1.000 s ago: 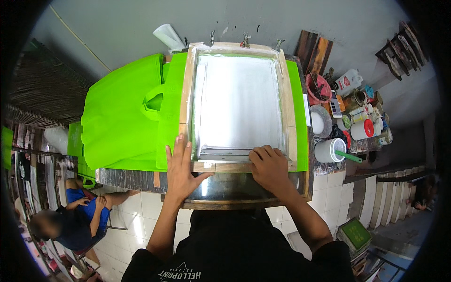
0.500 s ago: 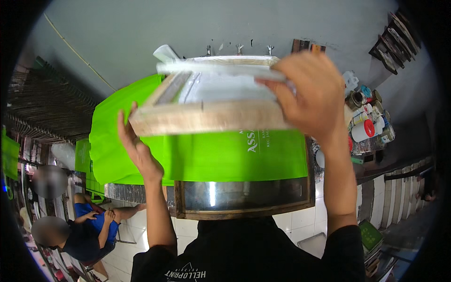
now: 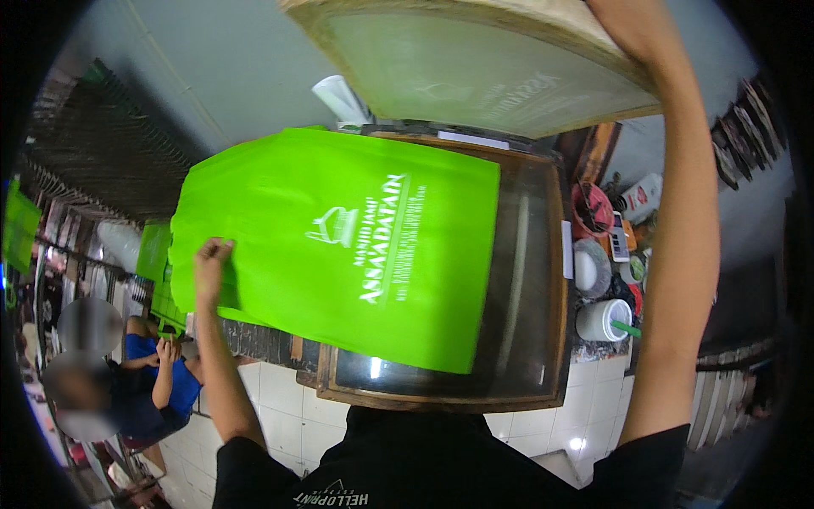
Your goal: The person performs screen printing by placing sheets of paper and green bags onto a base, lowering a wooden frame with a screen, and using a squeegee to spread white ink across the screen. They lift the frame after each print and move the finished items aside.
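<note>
My right hand (image 3: 626,27) is raised at the top right and grips the near edge of a wooden-framed printing screen (image 3: 475,72), its fingertips partly out of view. The screen is tilted steeply up, its pale mesh showing a faint design on the underside. Below it, a bright green fabric bag (image 3: 271,195) with a white printed emblem and lettering lies over a dark glass panel in a wooden frame (image 3: 517,280). My left hand (image 3: 212,259) is on the left part of the bag, its fingers bent together and pinching the fabric.
White tubs (image 3: 598,320), a pink bowl (image 3: 592,209) and bottles crowd the right side. A white rolled item (image 3: 339,100) stands against the back wall. At the left are dark racks (image 3: 93,161) and a seated person (image 3: 170,373) in blue shorts.
The screen has swung up and back from low over the bag, uncovering the white print. My right hand has risen with it. My left hand has left the screen's side and come down to the bag.
</note>
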